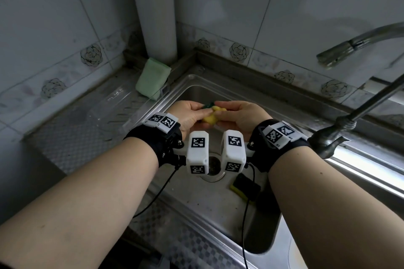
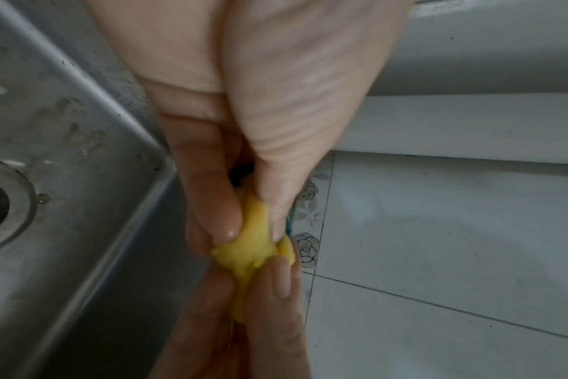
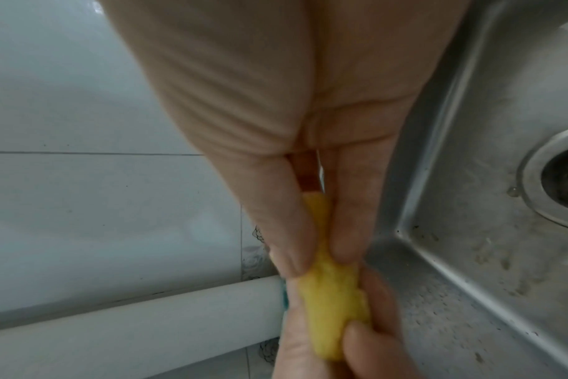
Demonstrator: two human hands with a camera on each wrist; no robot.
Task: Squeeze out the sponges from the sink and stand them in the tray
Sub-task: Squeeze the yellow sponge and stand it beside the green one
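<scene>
1. The steel counter (image 1: 72,148) has a stamped diamond texture on its flat part, and it runs right up into the tiled corner.
2. The sink (image 1: 264,236) is sunk into it, with a round drain (image 1: 215,167) in the basin floor.
3. A yellow sponge with a dark scrubby top (image 1: 246,188) lies flat in the basin, just beside the drain.
4. A clear plastic tray (image 1: 118,105) sits on the counter next to the sink's edge.
5. A pale green sponge (image 1: 153,78) stands tilted at the tray's far end, near the white pipe (image 1: 157,13).
6. The tap (image 1: 341,129) rises from the sink's rim.
</scene>
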